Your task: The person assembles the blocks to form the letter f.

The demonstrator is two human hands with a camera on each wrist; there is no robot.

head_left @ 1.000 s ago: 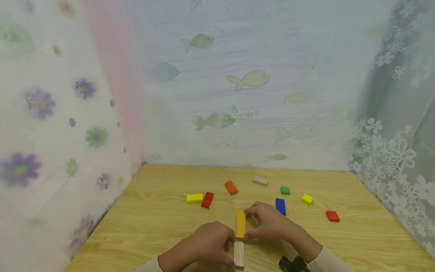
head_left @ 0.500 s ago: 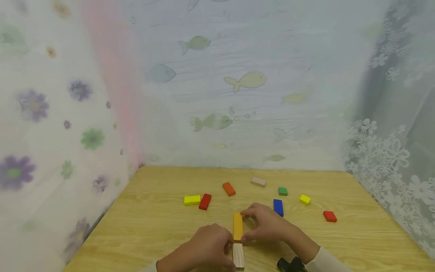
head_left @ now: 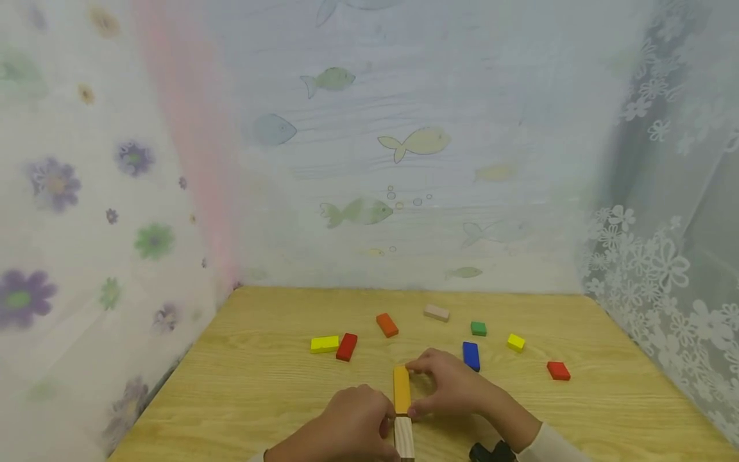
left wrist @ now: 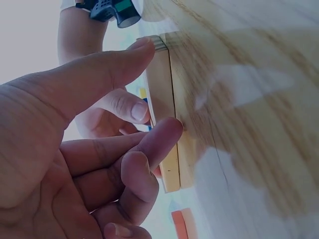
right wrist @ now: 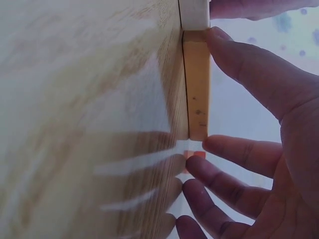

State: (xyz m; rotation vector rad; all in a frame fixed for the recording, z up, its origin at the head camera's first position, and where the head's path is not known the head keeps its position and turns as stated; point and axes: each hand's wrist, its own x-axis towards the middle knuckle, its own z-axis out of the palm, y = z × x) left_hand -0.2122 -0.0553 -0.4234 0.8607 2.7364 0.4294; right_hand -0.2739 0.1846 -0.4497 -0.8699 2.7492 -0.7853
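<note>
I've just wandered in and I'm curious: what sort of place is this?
Perhaps a screened-off play corner: coloured blocks lie on a wood-grain table, with a fish-print sheet behind and a flower-print sheet alongside.

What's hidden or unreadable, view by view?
Left wrist view: join between plain block and yellow-orange block, hidden behind left hand.
Right wrist view: plain block's near end, cut off by the top edge.
Right wrist view: red-orange patch, too blurred to identify, partly behind right hand.
Head view: lower part of black device, cut off by the bottom edge.
</note>
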